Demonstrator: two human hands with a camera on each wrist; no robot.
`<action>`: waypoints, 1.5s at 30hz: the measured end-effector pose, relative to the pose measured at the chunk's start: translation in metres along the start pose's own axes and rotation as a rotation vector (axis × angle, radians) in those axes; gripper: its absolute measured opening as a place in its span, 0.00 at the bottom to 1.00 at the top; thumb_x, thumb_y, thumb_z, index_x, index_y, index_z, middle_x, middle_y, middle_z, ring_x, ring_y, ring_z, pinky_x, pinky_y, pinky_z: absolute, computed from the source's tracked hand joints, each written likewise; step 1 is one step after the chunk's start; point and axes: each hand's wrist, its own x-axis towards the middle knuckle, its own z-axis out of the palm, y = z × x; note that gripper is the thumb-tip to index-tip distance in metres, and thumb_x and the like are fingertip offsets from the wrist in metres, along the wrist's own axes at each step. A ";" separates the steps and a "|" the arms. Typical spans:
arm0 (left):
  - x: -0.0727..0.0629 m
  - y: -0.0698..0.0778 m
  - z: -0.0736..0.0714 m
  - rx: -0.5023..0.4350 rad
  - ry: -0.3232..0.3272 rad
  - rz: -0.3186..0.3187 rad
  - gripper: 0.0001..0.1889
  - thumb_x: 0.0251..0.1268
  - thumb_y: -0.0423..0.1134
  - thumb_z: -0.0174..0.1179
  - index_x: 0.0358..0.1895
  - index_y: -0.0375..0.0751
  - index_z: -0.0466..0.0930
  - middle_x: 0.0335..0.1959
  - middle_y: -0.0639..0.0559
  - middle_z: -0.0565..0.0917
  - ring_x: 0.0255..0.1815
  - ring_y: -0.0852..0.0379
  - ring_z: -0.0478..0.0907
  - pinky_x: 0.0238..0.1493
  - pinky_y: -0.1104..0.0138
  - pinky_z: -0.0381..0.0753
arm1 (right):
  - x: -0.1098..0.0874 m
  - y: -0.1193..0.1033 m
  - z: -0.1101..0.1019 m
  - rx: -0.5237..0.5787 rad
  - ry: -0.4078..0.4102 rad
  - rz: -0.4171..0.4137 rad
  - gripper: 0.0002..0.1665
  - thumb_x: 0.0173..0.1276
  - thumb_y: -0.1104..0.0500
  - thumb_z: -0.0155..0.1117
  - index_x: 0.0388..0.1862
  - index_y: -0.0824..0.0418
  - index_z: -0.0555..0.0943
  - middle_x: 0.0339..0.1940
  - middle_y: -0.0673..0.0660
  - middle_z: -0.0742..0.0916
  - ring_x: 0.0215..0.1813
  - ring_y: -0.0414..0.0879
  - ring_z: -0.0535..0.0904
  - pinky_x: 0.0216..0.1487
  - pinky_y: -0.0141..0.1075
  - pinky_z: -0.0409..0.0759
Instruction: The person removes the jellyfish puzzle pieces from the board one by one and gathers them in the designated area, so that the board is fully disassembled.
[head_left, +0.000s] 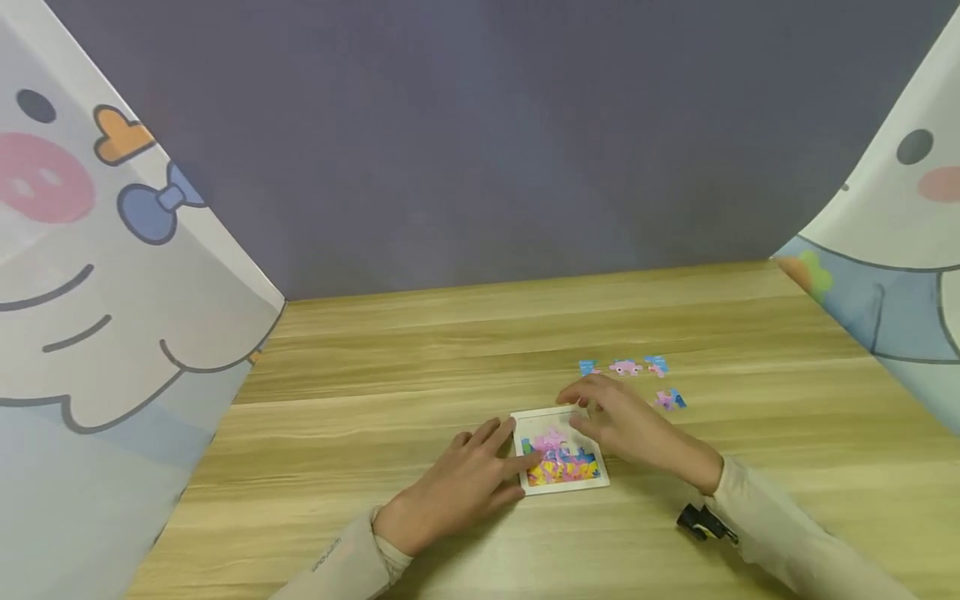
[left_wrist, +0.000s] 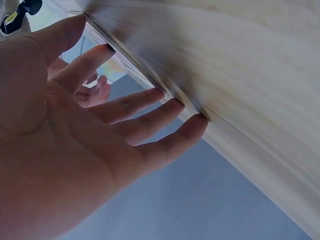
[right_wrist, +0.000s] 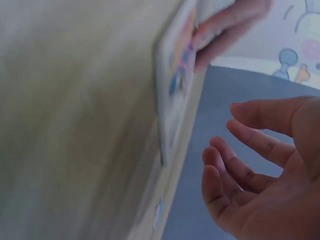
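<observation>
A white puzzle tray (head_left: 564, 489) lies on the table, its lower part filled with colourful jigsaw pieces (head_left: 564, 473); the upper part shows bare white. My left hand (head_left: 461, 479) rests at the tray's left side with fingers spread, one finger reaching over the rim onto the pieces. Above the tray's upper right corner hovers my right hand (head_left: 630, 421), its fingers loosely bent. In the right wrist view, thumb and fingers of the right hand (right_wrist: 270, 170) stand apart with nothing between them.
Several loose jigsaw pieces (head_left: 626, 367) lie beyond the right hand, with pink and blue ones (head_left: 670, 399) nearer to it. A black device (head_left: 705, 523) sits by the right sleeve. A grey panel (head_left: 480, 150) stands behind the wooden table (head_left: 360, 375), with cartoon-printed cloths at both sides.
</observation>
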 end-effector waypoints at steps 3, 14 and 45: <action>0.001 0.003 0.000 0.000 -0.014 0.003 0.21 0.74 0.52 0.56 0.68 0.62 0.75 0.70 0.34 0.70 0.68 0.36 0.70 0.51 0.43 0.80 | -0.005 -0.001 0.007 -0.046 -0.046 -0.034 0.16 0.67 0.65 0.68 0.54 0.61 0.82 0.51 0.53 0.84 0.48 0.51 0.79 0.46 0.44 0.81; 0.001 0.002 -0.002 0.016 -0.018 0.011 0.23 0.74 0.52 0.57 0.69 0.61 0.74 0.70 0.33 0.69 0.67 0.36 0.70 0.49 0.45 0.82 | -0.009 -0.009 0.019 -0.061 -0.211 -0.029 0.19 0.69 0.63 0.65 0.59 0.64 0.80 0.51 0.51 0.80 0.50 0.45 0.74 0.48 0.39 0.78; 0.001 -0.001 -0.003 -0.018 -0.018 0.016 0.22 0.74 0.54 0.55 0.68 0.60 0.75 0.70 0.33 0.69 0.68 0.34 0.69 0.51 0.43 0.80 | 0.001 -0.001 0.017 0.089 -0.165 0.015 0.14 0.65 0.71 0.66 0.46 0.59 0.78 0.32 0.48 0.82 0.35 0.39 0.78 0.37 0.32 0.80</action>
